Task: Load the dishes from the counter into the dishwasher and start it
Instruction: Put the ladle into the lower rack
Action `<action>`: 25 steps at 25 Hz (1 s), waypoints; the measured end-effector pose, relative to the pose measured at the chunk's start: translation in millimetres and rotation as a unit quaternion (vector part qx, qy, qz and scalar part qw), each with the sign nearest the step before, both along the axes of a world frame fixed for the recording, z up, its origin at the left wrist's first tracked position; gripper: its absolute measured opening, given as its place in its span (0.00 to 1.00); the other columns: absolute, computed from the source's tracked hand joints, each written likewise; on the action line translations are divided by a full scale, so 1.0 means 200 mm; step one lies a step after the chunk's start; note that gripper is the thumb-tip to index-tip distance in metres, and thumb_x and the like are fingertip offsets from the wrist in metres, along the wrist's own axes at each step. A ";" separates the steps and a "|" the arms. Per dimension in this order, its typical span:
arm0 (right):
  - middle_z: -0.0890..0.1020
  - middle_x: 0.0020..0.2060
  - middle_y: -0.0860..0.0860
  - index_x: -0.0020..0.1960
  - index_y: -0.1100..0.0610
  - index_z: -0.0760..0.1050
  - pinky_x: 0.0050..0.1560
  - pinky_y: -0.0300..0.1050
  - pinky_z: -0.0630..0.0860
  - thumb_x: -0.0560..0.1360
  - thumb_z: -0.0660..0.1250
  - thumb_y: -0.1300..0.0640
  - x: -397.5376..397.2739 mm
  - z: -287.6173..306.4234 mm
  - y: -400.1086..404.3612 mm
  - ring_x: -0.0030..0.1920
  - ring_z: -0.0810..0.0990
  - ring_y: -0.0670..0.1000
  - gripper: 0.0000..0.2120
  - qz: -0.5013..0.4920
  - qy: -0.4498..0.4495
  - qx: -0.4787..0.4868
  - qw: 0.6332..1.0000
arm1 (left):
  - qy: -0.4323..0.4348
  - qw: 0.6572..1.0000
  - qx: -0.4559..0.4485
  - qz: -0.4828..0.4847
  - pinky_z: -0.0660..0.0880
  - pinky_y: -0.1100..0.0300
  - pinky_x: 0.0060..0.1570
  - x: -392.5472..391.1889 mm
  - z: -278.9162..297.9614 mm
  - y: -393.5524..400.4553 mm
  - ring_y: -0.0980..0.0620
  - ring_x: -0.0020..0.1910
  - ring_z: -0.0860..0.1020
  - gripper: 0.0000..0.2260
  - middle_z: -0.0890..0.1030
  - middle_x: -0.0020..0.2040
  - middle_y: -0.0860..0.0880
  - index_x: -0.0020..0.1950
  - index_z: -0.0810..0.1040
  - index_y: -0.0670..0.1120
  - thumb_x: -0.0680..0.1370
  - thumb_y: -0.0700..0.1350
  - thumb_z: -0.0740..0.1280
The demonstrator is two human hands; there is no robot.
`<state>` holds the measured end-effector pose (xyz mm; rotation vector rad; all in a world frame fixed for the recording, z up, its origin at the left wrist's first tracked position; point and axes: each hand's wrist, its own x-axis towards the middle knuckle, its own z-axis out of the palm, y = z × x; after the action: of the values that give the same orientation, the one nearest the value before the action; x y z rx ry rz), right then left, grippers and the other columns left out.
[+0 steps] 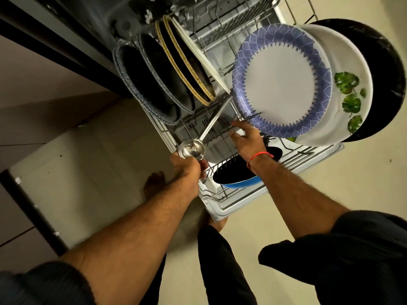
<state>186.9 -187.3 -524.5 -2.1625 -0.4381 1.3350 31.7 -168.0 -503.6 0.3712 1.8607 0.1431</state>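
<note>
Far left, two clear glass plates (141, 84) stand on edge in the dishwasher's lower rack (222, 195), then two dark gold-rimmed plates (187, 69) and a white plate (202, 60) leaning beside them, so that row looks loaded. Next, the left hand (187, 170) grips a steel ladle (192, 149) by its bowl end, fingers curled round it, w/ the long handle slanting up and away over the rack wires toward the plate row; it isn't seated anywhere yet. Just right, the right hand (247, 139), red thread at the wrist, reaches into the rack middle w/ fingers spread and fairly straight on the wires, holding nothing that shows; prob. clearing or steadying a slot. Under that wrist a blue bowl (240, 181) sits in the rack's front tines. Further right, a blue-patterned plate (282, 80), a leaf-print plate (350, 93) and a black plate (381, 80) stand in a row. Judging progress: most large dishes are in, the ladle is the item in hand. The surface isn't in view, so can't tell what remains there. Still left: place the ladle, push the rack in, close the door, start the machine.
</note>
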 end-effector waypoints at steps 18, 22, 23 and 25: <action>0.70 0.34 0.39 0.67 0.50 0.74 0.46 0.40 0.72 0.78 0.64 0.62 -0.01 0.01 0.00 0.36 0.70 0.45 0.19 0.099 -0.095 0.017 0.990 | 0.006 0.999 -0.006 -0.043 0.77 0.62 0.24 0.08 -0.12 0.17 0.51 0.29 0.80 0.17 0.79 0.50 0.38 0.75 0.60 0.50 0.86 0.40 0.54; 0.75 0.48 0.47 0.68 0.51 0.74 0.60 0.49 0.74 0.78 0.64 0.63 -0.01 -0.01 0.00 0.49 0.69 0.47 0.20 0.123 -0.105 0.019 0.987 | -0.016 0.995 -0.012 -0.102 0.79 0.58 0.32 0.11 -0.20 0.23 0.50 0.39 0.82 0.21 0.81 0.47 0.43 0.76 0.60 0.47 0.84 0.35 0.54; 0.76 0.50 0.49 0.68 0.51 0.74 0.62 0.49 0.74 0.78 0.64 0.63 -0.01 -0.01 -0.01 0.50 0.69 0.47 0.20 0.128 -0.108 0.013 0.986 | -0.017 0.994 -0.020 -0.104 0.81 0.55 0.39 0.11 -0.20 0.23 0.48 0.43 0.83 0.20 0.82 0.49 0.43 0.76 0.61 0.46 0.84 0.35 0.54; 0.78 0.53 0.50 0.68 0.52 0.74 0.63 0.50 0.75 0.78 0.64 0.63 -0.02 0.00 0.00 0.48 0.70 0.48 0.20 0.130 -0.110 0.007 0.985 | -0.009 0.991 -0.020 -0.134 0.82 0.50 0.53 0.09 -0.20 0.24 0.45 0.53 0.83 0.21 0.81 0.57 0.41 0.77 0.60 0.46 0.84 0.35 0.55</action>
<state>182.0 -187.4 -525.1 -2.3104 -0.8391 1.2213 50.4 -120.2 -544.0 0.5858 1.7747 -0.0749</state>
